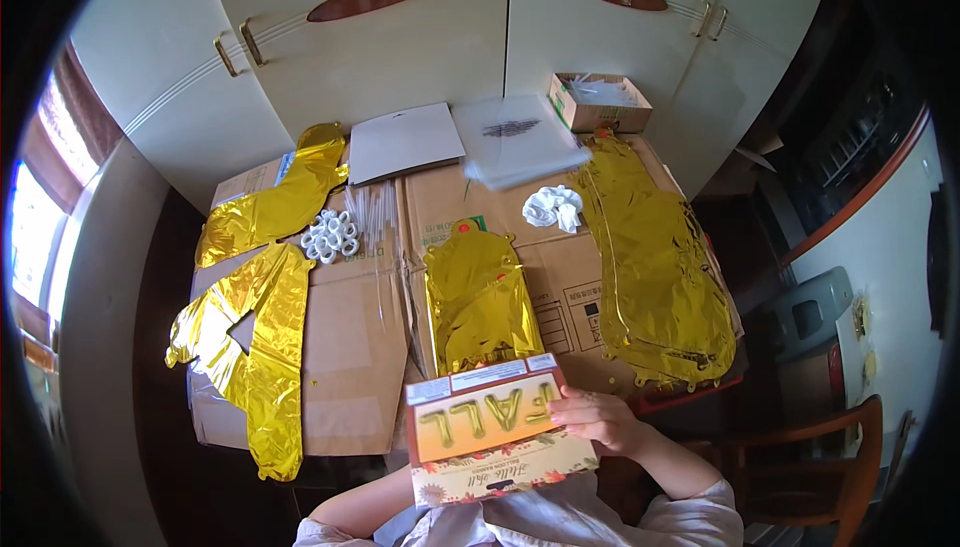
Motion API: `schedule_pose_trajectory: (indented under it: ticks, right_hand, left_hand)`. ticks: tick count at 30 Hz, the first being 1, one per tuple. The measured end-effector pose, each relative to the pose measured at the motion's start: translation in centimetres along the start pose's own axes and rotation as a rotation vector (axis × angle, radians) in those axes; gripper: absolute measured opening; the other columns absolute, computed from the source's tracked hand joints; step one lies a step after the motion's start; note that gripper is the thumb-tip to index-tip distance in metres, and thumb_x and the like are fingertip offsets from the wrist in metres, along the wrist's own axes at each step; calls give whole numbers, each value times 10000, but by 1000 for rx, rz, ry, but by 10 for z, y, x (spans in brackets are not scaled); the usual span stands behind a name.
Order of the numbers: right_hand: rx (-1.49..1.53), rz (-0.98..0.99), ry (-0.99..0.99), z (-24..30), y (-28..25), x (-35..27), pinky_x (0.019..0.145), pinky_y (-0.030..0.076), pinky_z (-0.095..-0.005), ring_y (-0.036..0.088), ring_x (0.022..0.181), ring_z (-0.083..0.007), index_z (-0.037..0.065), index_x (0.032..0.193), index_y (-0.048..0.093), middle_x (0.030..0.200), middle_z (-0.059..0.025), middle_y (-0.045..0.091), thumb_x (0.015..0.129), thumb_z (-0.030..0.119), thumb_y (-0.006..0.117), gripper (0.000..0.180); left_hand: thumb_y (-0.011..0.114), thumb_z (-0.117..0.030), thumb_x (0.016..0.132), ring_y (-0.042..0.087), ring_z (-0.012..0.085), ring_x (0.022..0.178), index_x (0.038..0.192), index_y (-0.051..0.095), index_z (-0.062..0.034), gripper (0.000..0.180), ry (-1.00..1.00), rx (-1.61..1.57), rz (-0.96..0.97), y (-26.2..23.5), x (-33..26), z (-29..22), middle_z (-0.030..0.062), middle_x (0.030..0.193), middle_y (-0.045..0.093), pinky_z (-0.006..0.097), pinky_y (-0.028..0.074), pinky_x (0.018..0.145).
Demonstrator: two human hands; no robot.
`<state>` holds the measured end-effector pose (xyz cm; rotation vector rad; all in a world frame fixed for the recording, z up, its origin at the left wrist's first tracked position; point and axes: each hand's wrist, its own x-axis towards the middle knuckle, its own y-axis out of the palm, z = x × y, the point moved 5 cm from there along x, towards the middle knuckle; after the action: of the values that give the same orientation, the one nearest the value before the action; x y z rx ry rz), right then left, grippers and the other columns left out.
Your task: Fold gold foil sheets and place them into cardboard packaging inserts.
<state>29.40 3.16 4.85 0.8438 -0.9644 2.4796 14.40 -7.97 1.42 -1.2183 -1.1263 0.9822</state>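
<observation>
A printed card package, orange and cream with pictured gold letter balloons and leaves, is held upside down close to my body. My right hand grips its right edge, fingers lying over the front. My left forearm runs behind the package, which hides the left hand. Just beyond the package's top edge, a folded gold foil balloon lies on the cardboard. A long flat foil balloon is at the right. Two more lie at the left: an upper foil balloon and a lower foil balloon with a hole.
Flattened cardboard covers the table. White rings sit beside clear straws. Behind are a white sheet stack, clear plastic bags and an open small box. Crumpled white ribbon lies right of centre. A wooden chair stands at right.
</observation>
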Motion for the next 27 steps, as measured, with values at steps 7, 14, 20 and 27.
schedule_pose_trajectory:
  ticks: [7,14,20,27]
  right_hand:
    - [-331,108,-23,-16,13,-16,997,502,-481,615,1148,-337,45,974,506,1163,-145,656,869,35,631,164]
    - [-644,259,-41,-29,10,7,951,539,-378,635,1108,-247,135,1124,693,1177,-57,671,862,142,611,275]
    - [-631,330,-17,-44,5,20,994,511,-376,623,1138,-262,110,1138,697,1180,-64,675,870,150,592,290]
    - [-673,304,57,-63,7,20,1007,495,-367,621,1149,-236,95,1159,681,1199,-69,667,872,130,580,306]
  left_hand:
    - [543,-746,784,460,325,1283,1450,424,-222,855,19,63,-97,27,-4,-1,125,1414,466,550,364,1034]
    - [542,-743,789,499,290,1253,1440,437,-218,843,26,156,-125,42,-17,-5,114,1391,492,506,407,1018]
    - [536,-734,803,563,208,1175,1409,468,-209,804,-16,96,-118,44,-22,-3,87,1328,544,405,485,933]
    - [546,-686,819,633,177,945,1361,517,-212,720,-90,-157,325,20,-7,4,24,1176,608,349,522,725]
